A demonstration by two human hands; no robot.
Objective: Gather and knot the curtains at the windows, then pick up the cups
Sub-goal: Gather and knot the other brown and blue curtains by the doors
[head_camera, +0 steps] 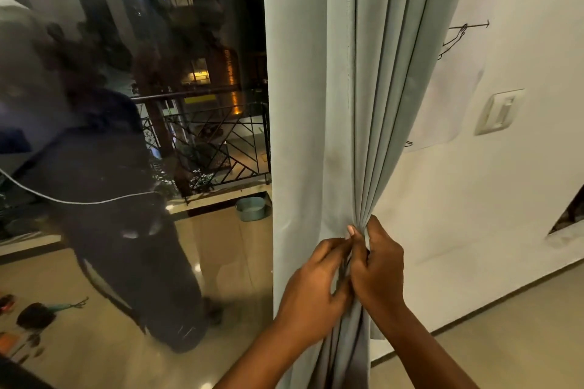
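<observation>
1. Two hands met on the curtain, which hung at the window's right edge, beside the wall
2. Cloth looked soft, light, pleated; likely slumps if released. Best hold: the bunched waist where the folds converged
3. Left hand curled round the gathered folds from the left; right hand pinched them at the top, thumb up
4. Forearms angled up from below; no cups in view
</observation>
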